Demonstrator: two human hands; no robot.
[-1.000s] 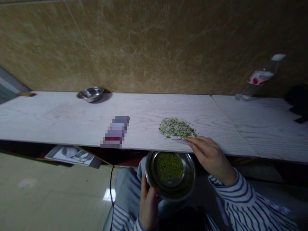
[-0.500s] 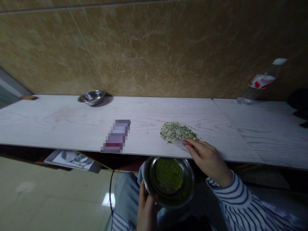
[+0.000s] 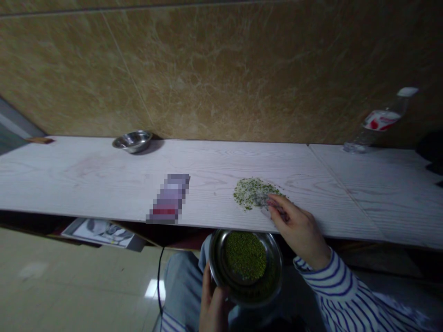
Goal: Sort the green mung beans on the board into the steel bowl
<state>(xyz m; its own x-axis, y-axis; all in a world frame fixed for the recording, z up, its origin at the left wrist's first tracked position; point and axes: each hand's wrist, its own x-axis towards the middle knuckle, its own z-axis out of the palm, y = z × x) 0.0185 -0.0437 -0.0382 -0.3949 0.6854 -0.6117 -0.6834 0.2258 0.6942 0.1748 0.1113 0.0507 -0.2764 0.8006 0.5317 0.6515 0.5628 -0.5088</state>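
My left hand [image 3: 215, 302] grips the near left rim of a steel bowl [image 3: 216, 272], thumb on the inner side. The bowl is just below the table's front edge, over my lap, with small green beans [image 3: 245, 255] in it. On the table lies a flat pile of white grains mixed with green beans [image 3: 247, 191]. My right hand [image 3: 296, 221] is closed in a pinch at the pile's near right side. Between its fingers is a thin, greyish, see-through piece [image 3: 262, 199] that reaches over the grains; blur hides its exact kind.
A small steel bowl [image 3: 133, 140] stands near the wall at left. A pixelated flat object [image 3: 169, 198] lies left of the pile. At far right stands a clear bottle [image 3: 380, 121] with a white cap. An open drawer [image 3: 104, 231] sits under the table [image 3: 86, 180].
My right hand has shifted the thin piece from the pile's near edge onto the grains, tilting it so its face shows. The left hand still holds the bowl. The view has tipped slightly upward.
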